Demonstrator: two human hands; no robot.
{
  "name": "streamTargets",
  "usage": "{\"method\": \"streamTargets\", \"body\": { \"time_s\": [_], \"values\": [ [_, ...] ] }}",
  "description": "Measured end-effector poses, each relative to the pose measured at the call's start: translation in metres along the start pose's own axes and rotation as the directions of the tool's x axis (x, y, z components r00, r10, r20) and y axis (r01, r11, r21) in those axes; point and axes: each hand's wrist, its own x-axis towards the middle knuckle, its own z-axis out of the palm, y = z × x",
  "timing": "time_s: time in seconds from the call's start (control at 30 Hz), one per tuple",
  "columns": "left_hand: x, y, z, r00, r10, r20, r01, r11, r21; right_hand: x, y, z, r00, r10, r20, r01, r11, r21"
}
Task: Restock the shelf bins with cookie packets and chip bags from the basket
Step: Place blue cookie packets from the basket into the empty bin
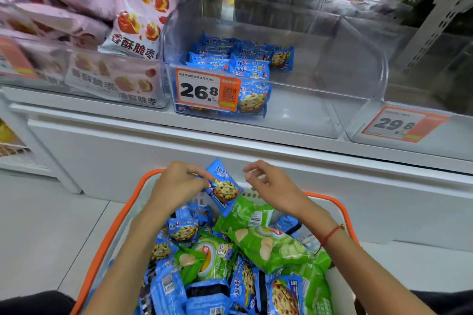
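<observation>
Cookie packet, blue, is pinched at its left edge by left hand, thumb & fingers curled onto the wrapper, lifted just above basket rim at 12 o'clock of the basket. Held tilted, prob. so it clears the pile on its way up to the shelf. Right hand hovers at 3 o'clock of the packet, fingers loosely curled, gripping nothing, maybe ready to steady it. Basket w/ orange rim is heaped w/ blue packets & green chip bags. Clear bin straight ahead at 12 holds matching blue packets on its left side only, right part bare, so likely the target; price tag reads 26.8. Bin at 10 o'clock has pink snack bags. White shelf, pale tiled floor, shop aisle blurred behind.
</observation>
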Motion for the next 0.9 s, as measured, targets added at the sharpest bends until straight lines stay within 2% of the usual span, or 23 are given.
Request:
{"method": "streamTargets", "body": {
  "time_s": [0.07,0.13,0.23,0.4,0.5,0.6,0.73,0.9],
  "values": [
    [-0.007,0.023,-0.012,0.998,0.056,0.023,-0.051,0.983,-0.177,-0.004,-0.020,-0.008,0.996,-0.078,-0.053,0.083,0.993,0.089],
    [-0.017,0.045,-0.019,0.986,0.158,0.050,-0.136,0.944,-0.300,-0.008,-0.037,-0.014,0.981,-0.164,-0.106,0.175,0.980,0.098],
    [-0.030,0.067,-0.024,0.958,0.285,0.015,-0.263,0.902,-0.344,-0.013,-0.058,-0.029,0.956,-0.229,-0.183,0.241,0.969,0.050],
    [-0.022,0.100,-0.032,0.912,0.383,-0.147,-0.407,0.798,-0.444,-0.010,-0.093,-0.071,0.918,-0.283,-0.278,0.289,0.957,-0.023],
    [-0.008,0.124,-0.045,0.812,0.510,-0.284,-0.578,0.768,-0.275,0.002,-0.112,-0.104,0.879,-0.324,-0.351,0.325,0.944,-0.057],
    [0.018,0.144,-0.056,0.735,0.618,-0.279,-0.639,0.769,0.023,0.029,-0.120,-0.139,0.874,-0.279,-0.397,0.271,0.959,-0.078],
    [0.052,0.168,-0.060,0.736,0.657,-0.164,-0.572,0.733,0.368,0.076,-0.120,-0.180,0.882,-0.165,-0.441,0.127,0.985,-0.114],
    [0.095,0.197,-0.049,0.730,0.682,-0.043,-0.530,0.605,0.594,0.121,-0.118,-0.203,0.924,-0.037,-0.381,-0.129,0.908,-0.400]
  ]
}}
